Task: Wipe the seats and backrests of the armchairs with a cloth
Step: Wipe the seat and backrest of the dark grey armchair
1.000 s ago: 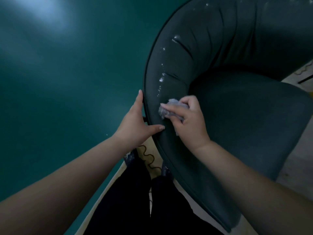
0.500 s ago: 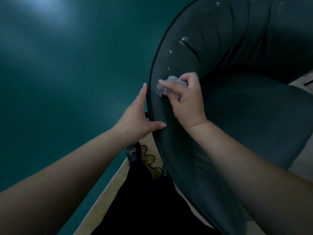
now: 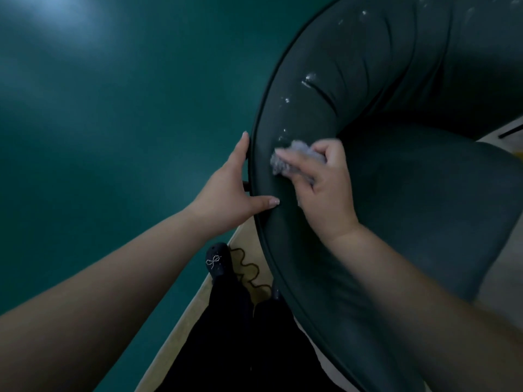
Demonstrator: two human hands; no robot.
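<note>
Since the earlier frame the right hand (image 3: pixel 325 190), gripping the crumpled grey cloth (image 3: pixel 294 162), has slid down the dark-green upholstered armchair backrest (image 3: pixel 368 66), while the open left hand (image 3: pixel 226 199) braces its piped rim (image 3: pixel 254 154) for steadiness.

- The left hand (image 3: pixel 226 195) and right hand (image 3: pixel 322 182) are bare, with no rings or gloves.
- Both arms are bare too. No sleeves show anywhere up to the near edge of the picture.
- The fingernails are short and look pale.
- The person wears black trousers (image 3: pixel 240 335), seen low in the middle.
- One black shoe (image 3: pixel 217 260) pokes out, with a small sparkly bow made of tiny beads.
</note>
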